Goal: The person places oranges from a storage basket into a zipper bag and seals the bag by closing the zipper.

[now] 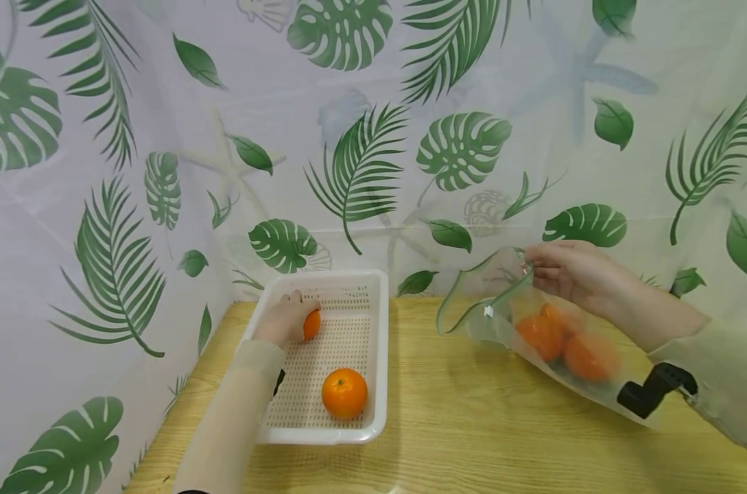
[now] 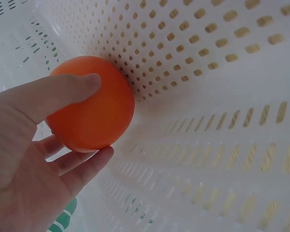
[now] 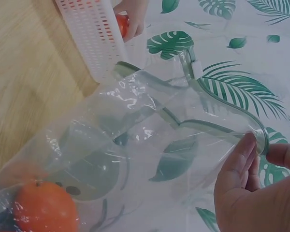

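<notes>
In the white perforated basket [image 1: 379, 357], my left hand [image 1: 282, 321] grips an orange [image 2: 99, 113], thumb across its top and fingers beneath, near the basket's far left corner. A second orange [image 1: 345, 394] sits in the basket's near right corner. My right hand [image 1: 564, 274] pinches the green-edged rim of a clear zip bag [image 3: 150, 111] between thumb and fingers. The bag's mouth gapes toward the basket, and a white slider [image 3: 197, 69] shows on its edge. Several oranges [image 3: 46, 210] lie in the bottom of the bag.
The basket and bag stand on a wood-grain table [image 1: 435, 412]. Behind and to the left hangs a white leaf-print sheet [image 1: 361, 89]. A black strap device [image 1: 657, 390] is on the right wrist, beside the bag's lower end.
</notes>
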Tool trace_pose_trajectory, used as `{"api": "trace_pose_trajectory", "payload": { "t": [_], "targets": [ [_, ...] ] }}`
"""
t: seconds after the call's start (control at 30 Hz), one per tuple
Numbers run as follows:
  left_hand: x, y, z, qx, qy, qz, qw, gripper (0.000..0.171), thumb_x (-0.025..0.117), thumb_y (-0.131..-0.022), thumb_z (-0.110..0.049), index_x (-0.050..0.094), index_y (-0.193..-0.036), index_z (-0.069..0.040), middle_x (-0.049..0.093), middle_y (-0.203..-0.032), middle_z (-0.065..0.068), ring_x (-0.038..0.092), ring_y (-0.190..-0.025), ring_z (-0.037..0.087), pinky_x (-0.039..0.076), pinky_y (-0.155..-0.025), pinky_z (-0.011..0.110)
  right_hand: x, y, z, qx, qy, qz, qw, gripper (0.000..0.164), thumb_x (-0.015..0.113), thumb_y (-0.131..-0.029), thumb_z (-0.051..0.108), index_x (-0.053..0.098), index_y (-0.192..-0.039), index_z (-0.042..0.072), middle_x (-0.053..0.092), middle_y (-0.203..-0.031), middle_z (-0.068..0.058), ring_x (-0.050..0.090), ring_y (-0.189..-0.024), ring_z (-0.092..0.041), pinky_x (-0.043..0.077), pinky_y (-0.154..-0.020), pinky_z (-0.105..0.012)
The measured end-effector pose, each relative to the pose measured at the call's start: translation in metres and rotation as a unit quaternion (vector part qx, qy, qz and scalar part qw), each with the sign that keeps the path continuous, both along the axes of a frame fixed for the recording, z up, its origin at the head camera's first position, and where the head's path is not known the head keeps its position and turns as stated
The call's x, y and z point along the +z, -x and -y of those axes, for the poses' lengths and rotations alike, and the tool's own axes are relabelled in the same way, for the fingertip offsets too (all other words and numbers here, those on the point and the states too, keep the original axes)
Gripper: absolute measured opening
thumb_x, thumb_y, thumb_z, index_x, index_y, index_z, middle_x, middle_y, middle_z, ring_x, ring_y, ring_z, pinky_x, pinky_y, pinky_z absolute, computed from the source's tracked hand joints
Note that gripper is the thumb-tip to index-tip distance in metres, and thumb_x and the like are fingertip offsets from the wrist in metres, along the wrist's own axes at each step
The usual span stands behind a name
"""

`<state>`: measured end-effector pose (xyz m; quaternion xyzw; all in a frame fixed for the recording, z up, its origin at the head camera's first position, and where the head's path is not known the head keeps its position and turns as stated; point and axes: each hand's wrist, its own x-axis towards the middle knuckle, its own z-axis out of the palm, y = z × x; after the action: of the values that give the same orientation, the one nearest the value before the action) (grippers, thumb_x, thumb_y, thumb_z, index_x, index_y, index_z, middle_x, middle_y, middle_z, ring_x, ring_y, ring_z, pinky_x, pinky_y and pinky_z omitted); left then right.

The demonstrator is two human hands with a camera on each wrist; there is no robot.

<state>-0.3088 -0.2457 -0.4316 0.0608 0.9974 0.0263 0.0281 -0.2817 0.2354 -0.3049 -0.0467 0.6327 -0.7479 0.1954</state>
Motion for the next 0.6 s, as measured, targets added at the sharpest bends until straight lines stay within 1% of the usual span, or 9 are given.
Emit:
{"api": "trace_pose_trajectory", "payload": {
  "t": [0.23,0.47,0.6],
  "targets": [
    [-0.003,0.003,0.002,-0.003,0.004,0.004,1.0000,0.063,0.080,-0.089,0.000,0.062,-0.146,-0.021,0.056,-0.146,0.022,0.054,-0.125,0.040,0.050,-0.112,0.056,0.008,0.001,-0.007,-0.010,0.023,0.000,1.000,0.034,0.053,-0.108,0.008,0.078,-0.085,0.012,0.073,-0.082,0.004,0.068,-0.074,-0.008,0.062,-0.075,-0.021],
    [-0.005,0.009,0.007,-0.012,-0.006,0.010,0.9999,0.069,0.087,-0.082,-0.001,0.064,-0.143,-0.021,0.056,-0.144,0.020,0.054,-0.122,0.038,0.051,-0.110,0.056,0.011,0.000,-0.013,-0.012,0.034,0.000,0.999,0.037,0.053,-0.109,0.008,0.081,-0.085,0.012,0.075,-0.083,0.002,0.068,-0.074,-0.009,0.062,-0.073,-0.021],
    [-0.009,0.015,0.013,-0.020,-0.005,0.018,0.9996,0.073,0.091,-0.079,-0.003,0.063,-0.143,-0.022,0.054,-0.146,0.021,0.053,-0.122,0.039,0.051,-0.110,0.057,0.010,0.000,-0.015,-0.012,0.029,0.000,1.000,0.037,0.053,-0.110,0.009,0.081,-0.087,0.013,0.074,-0.084,0.003,0.067,-0.074,-0.009,0.062,-0.074,-0.021]
  ]
}}
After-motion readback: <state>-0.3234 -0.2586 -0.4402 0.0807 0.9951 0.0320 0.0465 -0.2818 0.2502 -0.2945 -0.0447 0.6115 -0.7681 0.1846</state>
